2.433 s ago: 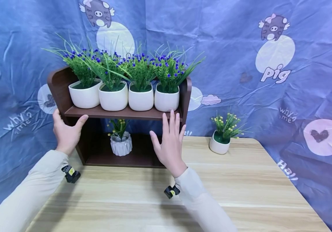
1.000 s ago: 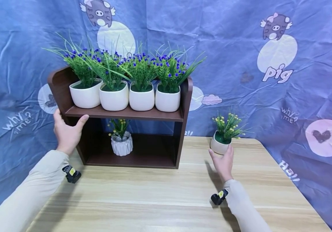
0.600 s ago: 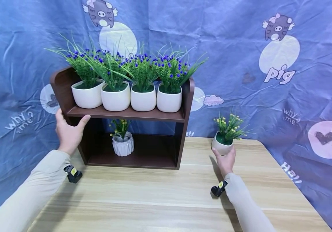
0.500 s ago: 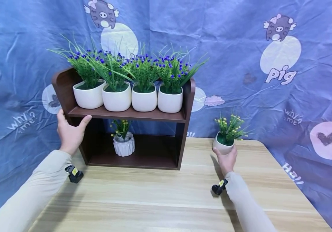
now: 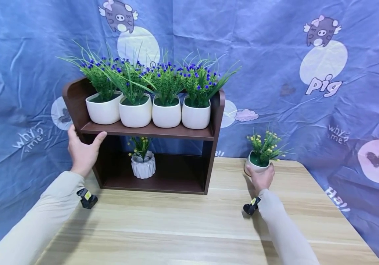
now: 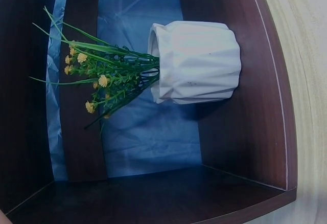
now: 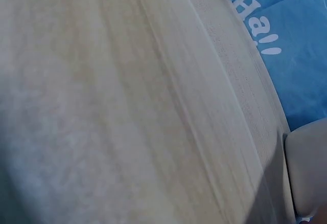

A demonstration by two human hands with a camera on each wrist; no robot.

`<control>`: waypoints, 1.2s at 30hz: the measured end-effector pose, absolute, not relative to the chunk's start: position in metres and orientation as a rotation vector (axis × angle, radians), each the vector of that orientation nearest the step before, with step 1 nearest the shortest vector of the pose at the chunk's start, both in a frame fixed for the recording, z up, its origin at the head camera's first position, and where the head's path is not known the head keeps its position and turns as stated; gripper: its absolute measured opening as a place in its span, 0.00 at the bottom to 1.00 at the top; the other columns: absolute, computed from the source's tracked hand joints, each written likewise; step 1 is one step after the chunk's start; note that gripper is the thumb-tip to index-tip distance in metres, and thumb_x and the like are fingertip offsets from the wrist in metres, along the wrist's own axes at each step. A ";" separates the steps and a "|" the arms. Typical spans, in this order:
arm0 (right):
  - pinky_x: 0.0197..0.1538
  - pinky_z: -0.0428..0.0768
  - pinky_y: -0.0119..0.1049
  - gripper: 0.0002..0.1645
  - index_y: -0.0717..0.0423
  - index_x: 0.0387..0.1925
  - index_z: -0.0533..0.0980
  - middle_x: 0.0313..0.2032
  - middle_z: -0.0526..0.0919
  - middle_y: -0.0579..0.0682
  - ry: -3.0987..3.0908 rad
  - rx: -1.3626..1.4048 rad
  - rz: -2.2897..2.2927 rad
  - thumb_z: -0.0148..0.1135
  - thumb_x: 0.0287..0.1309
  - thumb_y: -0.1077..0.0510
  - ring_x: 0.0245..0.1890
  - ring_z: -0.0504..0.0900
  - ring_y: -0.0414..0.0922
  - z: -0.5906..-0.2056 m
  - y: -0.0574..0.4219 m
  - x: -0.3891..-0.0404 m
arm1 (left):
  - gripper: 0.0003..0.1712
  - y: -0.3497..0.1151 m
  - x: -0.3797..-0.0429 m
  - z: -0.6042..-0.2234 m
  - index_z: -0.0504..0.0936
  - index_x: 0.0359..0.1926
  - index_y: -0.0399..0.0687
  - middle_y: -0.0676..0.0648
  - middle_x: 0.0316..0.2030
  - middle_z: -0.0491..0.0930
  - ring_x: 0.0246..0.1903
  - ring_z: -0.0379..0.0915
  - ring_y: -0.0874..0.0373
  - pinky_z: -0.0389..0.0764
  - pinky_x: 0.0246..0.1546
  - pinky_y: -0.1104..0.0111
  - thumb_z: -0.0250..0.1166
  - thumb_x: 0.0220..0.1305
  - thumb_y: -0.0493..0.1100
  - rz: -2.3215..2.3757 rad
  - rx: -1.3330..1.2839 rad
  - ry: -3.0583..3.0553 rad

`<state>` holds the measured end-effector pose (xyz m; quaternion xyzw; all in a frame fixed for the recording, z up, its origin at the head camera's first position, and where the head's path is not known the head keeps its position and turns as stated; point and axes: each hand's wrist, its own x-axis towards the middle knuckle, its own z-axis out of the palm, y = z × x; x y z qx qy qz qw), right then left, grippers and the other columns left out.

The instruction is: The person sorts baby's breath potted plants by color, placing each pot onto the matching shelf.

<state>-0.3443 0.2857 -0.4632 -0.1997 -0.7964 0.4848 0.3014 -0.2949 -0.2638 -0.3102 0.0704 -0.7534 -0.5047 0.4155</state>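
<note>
My left hand [image 5: 84, 152] grips the left side of a dark brown two-tier shelf [image 5: 86, 131], thumb at the front edge and fingers round the outer side. On the right, my right hand [image 5: 262, 178] holds a small white pot [image 5: 254, 165] with a yellow-flowered artificial plant [image 5: 263, 147], fingers and thumb round its lower part. That pot shows at the right edge of the right wrist view, part of its wall [image 7: 309, 168] only. Inside the shelf's lower compartment stands a white ridged pot [image 5: 143, 166] with yellow flowers, seen sideways in the left wrist view [image 6: 202, 63].
Several white pots [image 5: 135, 115] with purple-flowered plants stand in a row on the upper tier. The shelf stands on a light wooden table [image 5: 163, 221]. A blue printed cloth [image 5: 262, 55] hangs behind, and the table's right edge slopes down toward the corner.
My right hand moved from in front of the shelf to the yellow-flowered pot at the right and took hold of it. My left hand stays on the shelf. The view shifted slightly.
</note>
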 end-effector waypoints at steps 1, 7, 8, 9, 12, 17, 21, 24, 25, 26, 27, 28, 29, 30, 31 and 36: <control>0.69 0.56 0.52 0.60 0.70 0.70 0.49 0.65 0.58 0.72 -2.118 -0.541 1.283 0.74 0.44 0.53 0.65 0.58 0.65 -0.463 0.286 -0.345 | 0.46 -0.264 -0.295 -0.310 0.61 0.67 0.48 0.42 0.59 0.73 0.59 0.66 0.52 0.64 0.61 0.68 0.74 0.51 0.50 -1.268 0.177 -1.892; 0.69 0.57 0.52 0.59 0.69 0.69 0.49 0.64 0.58 0.71 -2.139 -0.560 1.271 0.74 0.44 0.53 0.65 0.59 0.64 -0.464 0.286 -0.350 | 0.46 -0.264 -0.294 -0.311 0.61 0.67 0.47 0.42 0.59 0.73 0.59 0.66 0.52 0.64 0.60 0.68 0.75 0.51 0.49 -1.267 0.171 -1.887; 0.68 0.57 0.52 0.59 0.69 0.69 0.49 0.64 0.58 0.71 -2.143 -0.559 1.267 0.74 0.44 0.53 0.65 0.59 0.64 -0.464 0.286 -0.350 | 0.46 -0.263 -0.294 -0.311 0.62 0.67 0.47 0.42 0.58 0.73 0.59 0.66 0.52 0.64 0.60 0.68 0.75 0.51 0.49 -1.267 0.171 -1.886; 0.68 0.57 0.52 0.59 0.69 0.70 0.49 0.64 0.58 0.71 -2.150 -0.560 1.259 0.74 0.44 0.53 0.65 0.59 0.64 -0.464 0.286 -0.351 | 0.46 -0.263 -0.294 -0.311 0.62 0.67 0.46 0.42 0.58 0.73 0.58 0.66 0.52 0.64 0.60 0.68 0.75 0.50 0.49 -1.266 0.171 -1.885; 0.68 0.58 0.53 0.60 0.68 0.70 0.49 0.64 0.58 0.71 -2.170 -0.569 1.245 0.74 0.44 0.52 0.65 0.59 0.64 -0.464 0.286 -0.350 | 0.46 -0.262 -0.293 -0.312 0.62 0.67 0.46 0.42 0.58 0.73 0.58 0.66 0.52 0.64 0.60 0.67 0.75 0.51 0.48 -1.263 0.173 -1.886; 0.67 0.59 0.54 0.59 0.68 0.70 0.49 0.64 0.59 0.71 -2.165 -0.589 1.243 0.74 0.45 0.51 0.64 0.60 0.64 -0.462 0.285 -0.350 | 0.46 -0.262 -0.293 -0.311 0.61 0.67 0.46 0.42 0.58 0.73 0.58 0.66 0.51 0.64 0.60 0.67 0.75 0.51 0.49 -1.258 0.174 -1.887; 0.66 0.60 0.54 0.57 0.67 0.69 0.52 0.63 0.61 0.70 -2.140 -0.603 1.254 0.74 0.44 0.52 0.63 0.62 0.64 -0.461 0.284 -0.351 | 0.46 -0.263 -0.294 -0.311 0.61 0.67 0.47 0.42 0.59 0.73 0.59 0.66 0.51 0.64 0.61 0.67 0.74 0.51 0.50 -1.256 0.175 -1.891; 0.66 0.60 0.54 0.57 0.67 0.68 0.52 0.62 0.62 0.70 -2.136 -0.604 1.256 0.74 0.44 0.52 0.63 0.62 0.64 -0.461 0.284 -0.350 | 0.46 -0.264 -0.295 -0.311 0.61 0.67 0.47 0.42 0.59 0.73 0.59 0.66 0.51 0.64 0.61 0.67 0.74 0.51 0.50 -1.253 0.175 -1.891; 0.66 0.60 0.54 0.57 0.67 0.68 0.52 0.62 0.62 0.70 -2.137 -0.604 1.258 0.74 0.44 0.52 0.62 0.62 0.64 -0.461 0.284 -0.350 | 0.46 -0.264 -0.295 -0.311 0.61 0.67 0.47 0.42 0.59 0.73 0.59 0.66 0.51 0.63 0.61 0.67 0.74 0.51 0.50 -1.252 0.175 -1.891; 0.66 0.60 0.54 0.57 0.67 0.68 0.52 0.62 0.62 0.70 -2.137 -0.604 1.260 0.74 0.44 0.52 0.62 0.62 0.64 -0.461 0.284 -0.350 | 0.46 -0.264 -0.295 -0.311 0.61 0.67 0.47 0.42 0.59 0.73 0.59 0.66 0.51 0.63 0.61 0.67 0.75 0.51 0.50 -1.251 0.175 -1.890; 0.66 0.60 0.54 0.57 0.67 0.68 0.52 0.62 0.62 0.70 -2.140 -0.605 1.262 0.74 0.44 0.52 0.63 0.62 0.64 -0.461 0.285 -0.350 | 0.46 -0.264 -0.295 -0.311 0.61 0.67 0.47 0.42 0.59 0.73 0.59 0.66 0.51 0.63 0.61 0.67 0.75 0.51 0.50 -1.251 0.173 -1.888; 0.66 0.60 0.54 0.57 0.67 0.68 0.52 0.62 0.61 0.70 -2.142 -0.606 1.264 0.74 0.44 0.52 0.63 0.62 0.64 -0.461 0.286 -0.350 | 0.46 -0.264 -0.295 -0.312 0.61 0.67 0.47 0.42 0.59 0.73 0.59 0.66 0.51 0.63 0.61 0.67 0.75 0.51 0.49 -1.251 0.172 -1.887; 0.66 0.60 0.54 0.57 0.67 0.68 0.52 0.62 0.61 0.70 -2.140 -0.607 1.272 0.73 0.44 0.52 0.63 0.62 0.64 -0.460 0.286 -0.350 | 0.46 -0.264 -0.295 -0.312 0.61 0.67 0.47 0.42 0.59 0.73 0.59 0.66 0.51 0.63 0.61 0.67 0.75 0.51 0.49 -1.252 0.171 -1.886; 0.66 0.59 0.54 0.57 0.66 0.69 0.51 0.63 0.61 0.69 -2.141 -0.612 1.277 0.73 0.45 0.52 0.63 0.62 0.64 -0.461 0.287 -0.350 | 0.46 -0.263 -0.295 -0.312 0.61 0.67 0.47 0.42 0.59 0.72 0.59 0.66 0.51 0.63 0.61 0.67 0.75 0.51 0.49 -1.253 0.171 -1.886; 0.67 0.59 0.54 0.56 0.66 0.69 0.51 0.63 0.61 0.69 -2.142 -0.615 1.282 0.73 0.45 0.52 0.63 0.62 0.64 -0.461 0.287 -0.350 | 0.46 -0.263 -0.295 -0.312 0.61 0.67 0.47 0.42 0.59 0.72 0.60 0.65 0.51 0.63 0.61 0.67 0.74 0.51 0.49 -1.255 0.170 -1.887; 0.67 0.59 0.55 0.56 0.68 0.69 0.51 0.62 0.62 0.70 -2.159 -0.596 1.289 0.73 0.46 0.53 0.63 0.62 0.65 -0.460 0.286 -0.346 | 0.46 -0.263 -0.293 -0.310 0.60 0.68 0.47 0.42 0.60 0.71 0.60 0.65 0.51 0.62 0.62 0.66 0.74 0.51 0.50 -1.268 0.177 -1.891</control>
